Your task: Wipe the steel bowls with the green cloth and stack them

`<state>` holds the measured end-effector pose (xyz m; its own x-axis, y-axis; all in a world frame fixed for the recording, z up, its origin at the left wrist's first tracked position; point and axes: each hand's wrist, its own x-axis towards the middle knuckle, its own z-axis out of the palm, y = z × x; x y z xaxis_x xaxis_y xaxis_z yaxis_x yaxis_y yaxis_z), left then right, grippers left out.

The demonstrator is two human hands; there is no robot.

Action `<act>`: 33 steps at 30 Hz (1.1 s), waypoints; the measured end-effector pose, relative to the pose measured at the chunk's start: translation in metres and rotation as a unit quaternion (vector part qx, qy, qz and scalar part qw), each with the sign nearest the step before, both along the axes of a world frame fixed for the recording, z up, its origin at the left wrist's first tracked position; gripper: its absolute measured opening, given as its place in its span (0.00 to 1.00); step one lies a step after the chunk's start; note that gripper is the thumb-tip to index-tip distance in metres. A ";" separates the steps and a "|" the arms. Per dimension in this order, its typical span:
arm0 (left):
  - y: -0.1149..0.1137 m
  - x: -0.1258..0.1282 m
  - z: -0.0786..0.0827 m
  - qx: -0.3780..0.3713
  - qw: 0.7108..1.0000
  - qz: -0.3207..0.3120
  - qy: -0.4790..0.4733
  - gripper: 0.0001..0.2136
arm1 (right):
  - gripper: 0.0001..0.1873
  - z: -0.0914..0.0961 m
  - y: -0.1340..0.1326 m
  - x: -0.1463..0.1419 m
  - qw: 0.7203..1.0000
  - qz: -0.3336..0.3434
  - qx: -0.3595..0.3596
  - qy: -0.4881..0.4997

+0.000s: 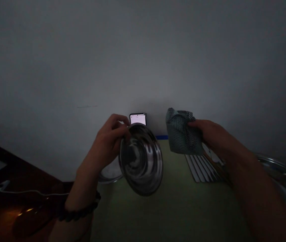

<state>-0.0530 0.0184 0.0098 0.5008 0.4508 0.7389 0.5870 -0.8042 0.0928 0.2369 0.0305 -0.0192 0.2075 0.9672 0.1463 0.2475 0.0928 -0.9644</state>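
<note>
My left hand [112, 137], with a dark beaded bracelet on its wrist, pinches the upper left rim of a shiny steel bowl [143, 161]. The bowl is tilted steeply above the pale green table [163, 215], and its rounded surface carries streaky reflections. Up to the right, apart from the bowl, my right hand [205, 129] grips a folded grey-green cloth [183, 134] with a dark mesh pattern. The thumb presses on the cloth; the other fingers are hidden behind it. Under the cloth and right forearm lies a slotted metal spatula [202, 169], partly covered.
A lit phone [138, 118] leans against the grey wall [143, 60] behind the bowl. Another round dish [110, 173] sits partly hidden behind my left hand. Large shiny metalware [284, 174] stands at the far right. A white cable [37, 192] crosses dark wooden furniture [29, 174] at left.
</note>
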 end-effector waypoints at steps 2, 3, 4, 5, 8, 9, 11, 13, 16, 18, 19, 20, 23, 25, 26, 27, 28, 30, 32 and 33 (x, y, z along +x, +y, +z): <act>0.000 0.005 -0.001 -0.017 1.000 -0.003 0.001 0.12 | 0.06 -0.001 0.001 -0.002 0.992 0.025 -0.038 0.118; -0.001 0.007 -0.001 -0.028 1.000 -0.006 -0.006 0.12 | 0.05 -0.001 0.001 -0.004 0.982 0.048 -0.068 0.172; -0.002 0.009 -0.001 -0.040 0.999 -0.011 -0.021 0.12 | 0.05 0.001 0.001 -0.007 0.969 0.064 -0.098 0.219; -0.003 0.010 0.000 -0.054 0.998 -0.020 -0.037 0.12 | 0.05 0.004 0.001 -0.009 0.956 0.067 -0.121 0.258; -0.005 0.011 0.001 -0.075 0.991 -0.058 -0.090 0.14 | 0.07 0.012 0.001 -0.015 0.939 0.029 -0.146 0.310; -0.005 0.010 0.002 -0.079 0.989 -0.070 -0.105 0.15 | 0.07 0.014 0.000 -0.016 0.940 0.014 -0.137 0.311; -0.005 0.009 0.002 -0.095 0.984 -0.086 -0.124 0.15 | 0.05 0.015 0.000 -0.014 0.950 0.010 -0.110 0.291; -0.004 0.007 0.002 -0.119 0.981 -0.083 -0.131 0.15 | 0.04 0.013 0.000 -0.012 0.964 0.032 -0.077 0.254; -0.005 0.005 0.002 -0.151 0.979 -0.071 -0.115 0.15 | 0.04 0.008 0.002 -0.008 0.972 0.064 -0.060 0.219; -0.005 0.004 0.002 -0.180 0.977 -0.074 -0.092 0.14 | 0.05 0.004 0.005 -0.008 0.968 0.062 -0.067 0.232; -0.005 0.004 0.003 -0.193 0.975 -0.080 -0.078 0.14 | 0.06 0.002 0.007 -0.008 0.966 0.057 -0.074 0.242; -0.005 0.004 0.004 -0.202 0.973 -0.086 -0.066 0.14 | 0.06 0.000 0.009 -0.009 0.963 0.054 -0.081 0.249; -0.005 0.004 0.007 -0.206 0.973 -0.098 -0.042 0.14 | 0.09 -0.005 0.015 -0.010 0.971 0.057 -0.088 0.216; -0.006 0.005 0.009 -0.206 0.973 -0.101 -0.035 0.14 | 0.10 -0.007 0.016 -0.011 0.992 0.046 -0.044 0.107; -0.006 0.005 0.009 -0.208 0.972 -0.102 -0.031 0.14 | 0.10 -0.008 0.015 -0.010 0.998 0.033 -0.015 0.048; -0.007 0.005 0.010 -0.210 0.972 -0.102 -0.027 0.14 | 0.08 -0.008 0.013 -0.010 1.000 0.022 0.012 -0.009; -0.007 0.006 0.010 -0.212 0.972 -0.101 -0.024 0.14 | 0.07 -0.007 0.012 -0.010 0.998 0.021 0.032 -0.059; -0.006 0.005 0.009 -0.213 0.972 -0.099 -0.021 0.14 | 0.06 -0.007 0.008 -0.010 0.992 0.039 0.043 -0.108; -0.005 0.005 0.007 -0.214 0.972 -0.098 -0.019 0.14 | 0.08 -0.008 0.007 -0.010 0.989 0.057 0.044 -0.126; -0.005 0.004 0.007 -0.218 0.971 -0.097 -0.018 0.13 | 0.09 -0.010 0.007 -0.010 0.990 0.061 0.043 -0.121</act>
